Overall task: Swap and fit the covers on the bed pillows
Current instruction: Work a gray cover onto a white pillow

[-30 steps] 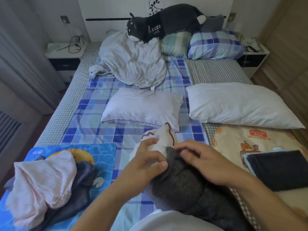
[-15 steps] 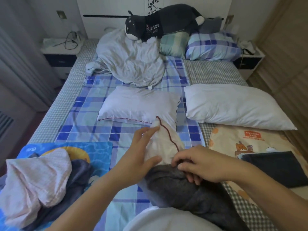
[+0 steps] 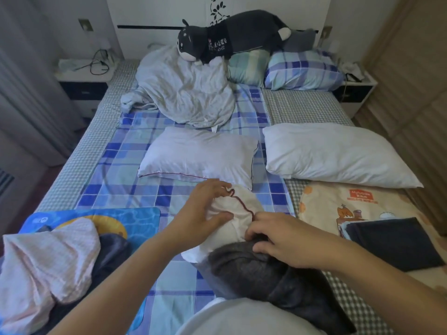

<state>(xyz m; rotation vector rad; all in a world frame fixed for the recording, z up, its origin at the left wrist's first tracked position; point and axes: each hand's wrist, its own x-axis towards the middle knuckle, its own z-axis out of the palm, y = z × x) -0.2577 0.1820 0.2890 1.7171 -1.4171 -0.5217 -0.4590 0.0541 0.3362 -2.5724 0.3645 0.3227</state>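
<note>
Near bed edge, grey cover [image 3: 256,272] hides most of white pillow [image 3: 232,221]; left hand [image 3: 203,213] cups its exposed end, right hand [image 3: 278,240] pinches cover's rim; two bare pillows [image 3: 198,155] beyond.

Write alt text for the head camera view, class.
Two hands work a white pillow into a grey cover: left hand grips the pillow, right hand pinches the cover's edge. Two bare white pillows lie beyond on the checked bed.
</note>
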